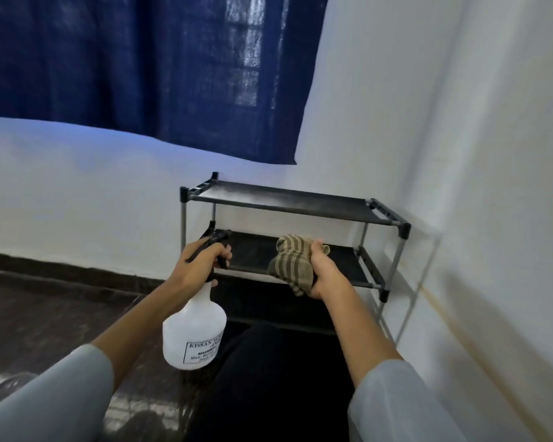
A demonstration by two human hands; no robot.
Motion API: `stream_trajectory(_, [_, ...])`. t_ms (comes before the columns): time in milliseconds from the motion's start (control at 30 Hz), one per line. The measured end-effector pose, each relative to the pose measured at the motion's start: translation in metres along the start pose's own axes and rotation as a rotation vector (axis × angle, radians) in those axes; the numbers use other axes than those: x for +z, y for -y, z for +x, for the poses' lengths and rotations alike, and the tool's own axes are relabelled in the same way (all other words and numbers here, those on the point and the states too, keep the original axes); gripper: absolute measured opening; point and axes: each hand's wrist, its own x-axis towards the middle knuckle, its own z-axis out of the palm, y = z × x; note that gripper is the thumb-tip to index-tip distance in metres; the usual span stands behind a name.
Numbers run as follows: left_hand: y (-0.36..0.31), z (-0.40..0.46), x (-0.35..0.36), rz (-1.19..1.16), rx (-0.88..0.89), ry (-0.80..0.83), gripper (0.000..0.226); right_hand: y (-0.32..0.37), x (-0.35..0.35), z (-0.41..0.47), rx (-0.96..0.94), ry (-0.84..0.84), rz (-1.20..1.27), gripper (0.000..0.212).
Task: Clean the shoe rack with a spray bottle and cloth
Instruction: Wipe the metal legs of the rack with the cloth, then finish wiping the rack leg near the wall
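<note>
Your left hand (196,265) is wrapped round the black trigger head of a white spray bottle (194,330), and your right hand (327,270) clutches a bunched striped cloth (292,265); the two hands are held apart. Both hover just in front of the black two-shelf shoe rack (288,199) standing in the wall corner. To spray well, aim the nozzle squarely at one shelf, mist lightly, and keep the cloth clear of the spray until you wipe.

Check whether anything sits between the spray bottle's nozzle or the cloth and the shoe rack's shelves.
Nothing visible does. The left hand grips the spray bottle with its nozzle facing the shoe rack, and the right hand holds the cloth in front of the lower shelf. Both visible shelves are bare, with open air before them.
</note>
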Motion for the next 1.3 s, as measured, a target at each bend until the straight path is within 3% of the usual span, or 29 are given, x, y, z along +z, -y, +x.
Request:
stream_trajectory(100, [-0.003, -0.008, -0.012, -0.014, 0.023, -0.05, 0.015, -0.007, 0.021, -0.007, 0.042, 0.172, -0.086, 0.057])
stream_trajectory(200, [0.004, -0.012, -0.022, -0.016, 0.009, -0.102, 0.014, -0.016, 0.042, -0.005, 0.079, 0.227, -0.104, 0.04])
stream_trajectory(467, [0.05, -0.002, -0.05, -0.05, -0.071, -0.226, 0.017, -0.044, 0.079, 0.03, 0.176, 0.187, -0.157, 0.053])
stream_trajectory(667, [0.085, -0.013, -0.079, -0.034, -0.147, -0.353, 0.059, -0.072, 0.118, 0.058, 0.246, 0.244, -0.293, 0.053])
stream_trajectory(800, [0.094, -0.033, -0.097, 0.018, -0.112, -0.472, 0.033, -0.105, 0.168, 0.07, 0.315, 0.38, -0.47, 0.05])
stream_trajectory(1033, [0.125, -0.084, -0.16, 0.049, -0.111, -0.773, 0.02, -0.194, 0.262, 0.062, 0.43, 0.632, -0.819, 0.039])
stream_trajectory(1133, [0.145, -0.105, -0.193, 0.096, -0.148, -0.911, 0.017, -0.242, 0.293, 0.071, 0.42, 0.691, -1.021, 0.049])
stream_trajectory(1300, [0.189, -0.127, -0.252, 0.216, -0.218, -1.059, 0.037, -0.289, 0.335, 0.072, 0.414, 0.769, -1.047, 0.035])
